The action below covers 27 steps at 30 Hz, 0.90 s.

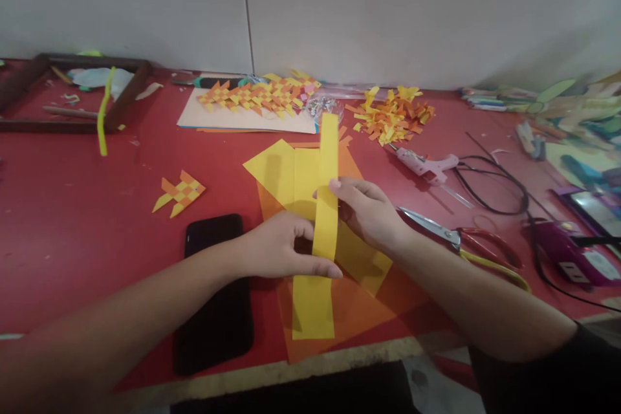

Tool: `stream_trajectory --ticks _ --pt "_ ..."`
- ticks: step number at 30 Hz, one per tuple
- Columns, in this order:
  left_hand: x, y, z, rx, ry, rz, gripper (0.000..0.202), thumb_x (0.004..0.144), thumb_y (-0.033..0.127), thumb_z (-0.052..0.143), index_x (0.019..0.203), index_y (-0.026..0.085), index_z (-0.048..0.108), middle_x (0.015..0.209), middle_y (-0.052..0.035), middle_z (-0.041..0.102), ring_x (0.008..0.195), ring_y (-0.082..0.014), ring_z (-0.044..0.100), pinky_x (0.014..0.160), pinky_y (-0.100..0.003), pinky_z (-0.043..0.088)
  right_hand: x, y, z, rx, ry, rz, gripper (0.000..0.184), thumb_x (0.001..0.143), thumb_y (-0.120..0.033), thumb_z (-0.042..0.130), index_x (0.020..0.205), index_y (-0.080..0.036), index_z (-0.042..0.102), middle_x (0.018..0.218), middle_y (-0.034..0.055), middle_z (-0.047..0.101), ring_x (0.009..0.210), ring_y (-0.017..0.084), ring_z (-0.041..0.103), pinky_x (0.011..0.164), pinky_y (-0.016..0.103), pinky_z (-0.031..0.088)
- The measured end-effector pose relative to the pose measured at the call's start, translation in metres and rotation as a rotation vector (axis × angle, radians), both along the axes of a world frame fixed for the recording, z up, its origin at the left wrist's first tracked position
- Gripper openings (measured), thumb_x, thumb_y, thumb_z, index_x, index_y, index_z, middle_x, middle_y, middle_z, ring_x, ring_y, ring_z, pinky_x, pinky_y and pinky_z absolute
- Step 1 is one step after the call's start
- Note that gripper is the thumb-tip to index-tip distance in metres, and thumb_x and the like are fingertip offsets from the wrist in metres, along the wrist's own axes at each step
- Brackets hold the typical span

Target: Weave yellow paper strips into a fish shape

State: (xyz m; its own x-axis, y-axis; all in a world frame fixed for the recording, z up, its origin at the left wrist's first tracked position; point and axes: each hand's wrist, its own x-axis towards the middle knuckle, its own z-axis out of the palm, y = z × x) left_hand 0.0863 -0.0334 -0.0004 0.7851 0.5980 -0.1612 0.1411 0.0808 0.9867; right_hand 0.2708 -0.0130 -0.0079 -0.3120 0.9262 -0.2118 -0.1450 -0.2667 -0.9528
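Note:
A long yellow paper strip (326,207) stands upright between my two hands above the red table (72,220). My left hand (281,249) pinches its lower part, thumb across the front. My right hand (371,213) grips the strip higher up from the right side. Under the hands lie yellow paper sheets (286,171) on orange sheets (359,310).
A black phone (216,297) lies left of my hands. Scissors (456,239) and a pink glue gun (427,165) with black cable lie to the right. A woven orange-yellow paper fish (179,193), more woven fish (257,96), paper scraps (392,115) and a wooden frame (72,94) sit further back.

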Motion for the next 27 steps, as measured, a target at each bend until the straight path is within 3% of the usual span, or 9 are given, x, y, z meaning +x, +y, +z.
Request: stream_trajectory --ticks 2,5,9,12,15,19,21,24,27 --pt "0.0 0.001 -0.002 0.025 -0.006 0.09 0.028 0.072 0.038 0.079 0.063 0.017 0.061 0.055 0.0033 0.057 0.044 -0.0069 0.046 0.04 -0.017 0.034 -0.001 -0.001 0.002 -0.014 -0.02 -0.075 0.03 0.077 -0.041 0.072 0.063 -0.019 0.056 0.058 -0.0037 0.048 0.051 0.009 0.044 0.051 0.024 0.037" --pt "0.001 0.003 -0.007 -0.066 -0.136 0.353 0.03 0.074 0.042 0.077 0.081 0.019 0.059 0.069 0.0035 0.06 0.042 -0.0044 0.046 0.038 -0.016 0.036 0.001 -0.003 0.009 -0.065 -0.072 -0.136 0.03 0.071 -0.035 0.069 0.056 -0.02 0.049 0.05 -0.0048 0.042 0.045 0.009 0.038 0.044 0.025 0.031" --pt "0.002 0.01 -0.008 -0.18 -0.358 0.815 0.037 0.076 0.048 0.074 0.088 0.022 0.049 0.07 0.0064 0.056 0.044 -0.0067 0.053 0.039 -0.018 0.047 0.007 -0.007 0.014 -0.065 -0.131 0.083 0.033 0.062 -0.029 0.064 0.046 -0.021 0.036 0.044 -0.0058 0.032 0.04 0.007 0.027 0.039 0.025 0.019" --pt "0.001 0.016 -0.007 -0.181 -0.404 1.02 0.031 0.075 0.038 0.076 0.085 0.02 0.053 0.076 0.0058 0.061 0.042 -0.0029 0.051 0.043 -0.016 0.051 0.01 -0.008 0.013 -0.017 -0.174 0.245 0.036 0.064 -0.029 0.061 0.045 -0.021 0.032 0.045 -0.0065 0.026 0.041 0.006 0.022 0.04 0.024 0.015" --pt "0.001 0.017 -0.008 -0.2 -0.394 1.003 0.026 0.073 0.032 0.079 0.082 0.019 0.058 0.074 0.0067 0.061 0.044 -0.0021 0.054 0.047 -0.014 0.051 0.009 -0.007 0.014 0.06 -0.186 0.299 0.037 0.072 -0.032 0.062 0.049 -0.02 0.035 0.05 -0.0065 0.027 0.044 0.006 0.024 0.042 0.024 0.017" --pt "0.002 0.012 -0.008 -0.131 -0.283 0.787 0.024 0.069 0.029 0.082 0.08 0.019 0.063 0.071 0.0064 0.06 0.045 -0.0027 0.055 0.047 -0.013 0.051 0.005 -0.005 0.015 0.126 -0.21 0.331 0.028 0.079 -0.036 0.063 0.062 -0.019 0.048 0.052 -0.0079 0.034 0.044 0.006 0.026 0.042 0.023 0.019" --pt "0.002 0.011 -0.008 -0.094 -0.239 0.742 0.026 0.067 0.025 0.084 0.084 0.019 0.065 0.072 0.0064 0.06 0.045 -0.0019 0.055 0.047 -0.012 0.05 0.004 -0.005 0.013 0.124 -0.2 0.338 0.025 0.08 -0.035 0.062 0.065 -0.019 0.05 0.05 -0.0083 0.036 0.042 0.006 0.027 0.041 0.022 0.02" --pt "0.002 0.011 -0.007 -0.148 -0.277 0.797 0.029 0.071 0.03 0.081 0.091 0.021 0.062 0.073 0.0067 0.058 0.048 -0.0039 0.058 0.05 -0.016 0.054 0.004 -0.005 0.011 0.095 -0.203 0.242 0.023 0.078 -0.031 0.062 0.063 -0.02 0.049 0.048 -0.0093 0.034 0.04 0.005 0.026 0.041 0.022 0.019" --pt "0.002 0.013 -0.007 -0.208 -0.341 0.865 0.02 0.079 0.034 0.072 0.082 0.019 0.058 0.074 0.0054 0.058 0.052 -0.0053 0.058 0.053 -0.019 0.056 0.005 -0.005 0.009 0.051 -0.209 0.114 0.023 0.074 -0.028 0.063 0.061 -0.02 0.046 0.049 -0.0092 0.031 0.041 0.005 0.025 0.042 0.023 0.016"
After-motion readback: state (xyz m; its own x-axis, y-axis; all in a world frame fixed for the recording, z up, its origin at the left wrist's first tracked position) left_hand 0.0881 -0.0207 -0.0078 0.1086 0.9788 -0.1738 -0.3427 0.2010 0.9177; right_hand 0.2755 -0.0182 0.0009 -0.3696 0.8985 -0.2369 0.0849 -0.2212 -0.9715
